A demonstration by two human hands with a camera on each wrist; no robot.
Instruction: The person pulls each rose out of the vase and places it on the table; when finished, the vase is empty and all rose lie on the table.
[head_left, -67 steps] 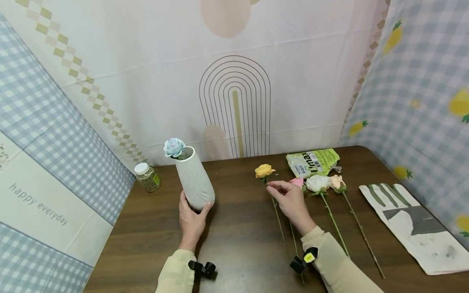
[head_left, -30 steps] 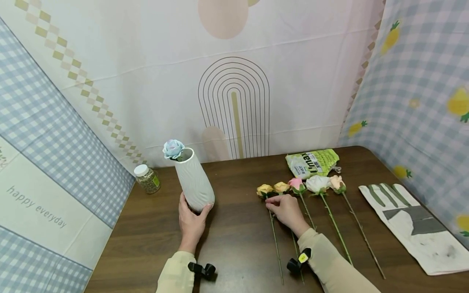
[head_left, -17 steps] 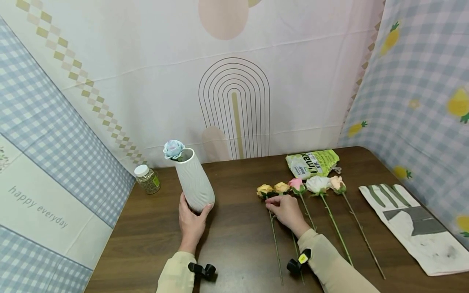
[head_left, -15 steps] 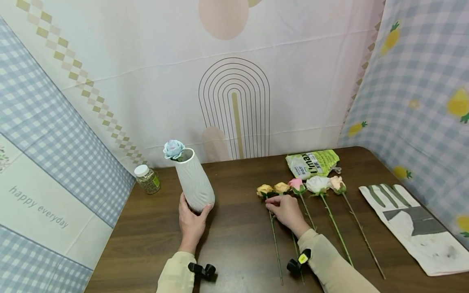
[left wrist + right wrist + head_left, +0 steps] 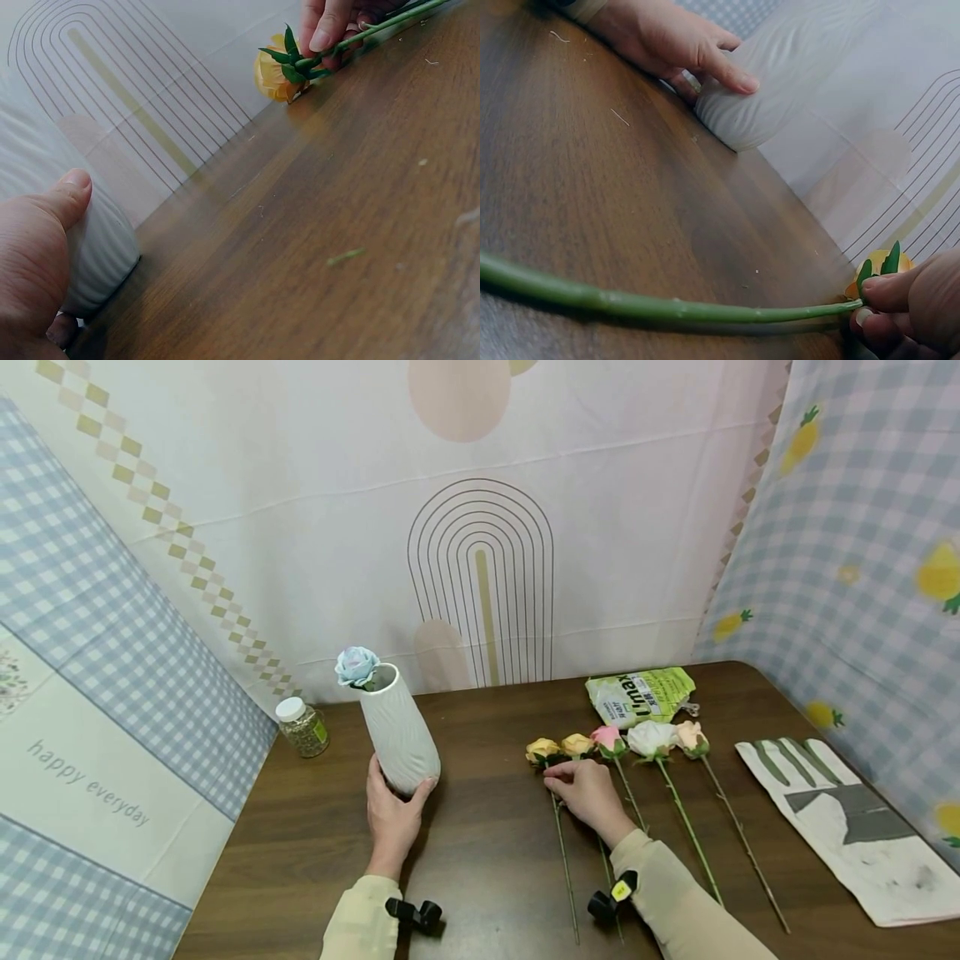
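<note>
My left hand (image 5: 393, 822) grips the lower part of a white ribbed vase (image 5: 401, 731), thumb on its right side. A light blue rose (image 5: 356, 666) leans out over the vase's left rim. Farther right, my right hand (image 5: 592, 797) pinches the stem of a yellow rose (image 5: 541, 750) just below its head. Thumb and fingertips meet on that green stem (image 5: 705, 310) in the right wrist view. The rose lies low along the table. To its right lie an orange-yellow rose (image 5: 577, 744) and a pink rose (image 5: 608, 737), their stems partly hidden by my right hand and arm.
A white rose (image 5: 651, 737) and a peach rose (image 5: 691, 736) lie farther right. Behind them is a green packet (image 5: 641, 695). A folded white and grey glove (image 5: 847, 827) lies at the right edge. A white-lidded jar (image 5: 303, 727) stands at the back left. Small scraps dot the brown table (image 5: 480, 827).
My right hand has lowered the yellow rose from a raised position down beside the other roses, then stayed still over the last second. My left hand and the vase have hardly moved.
</note>
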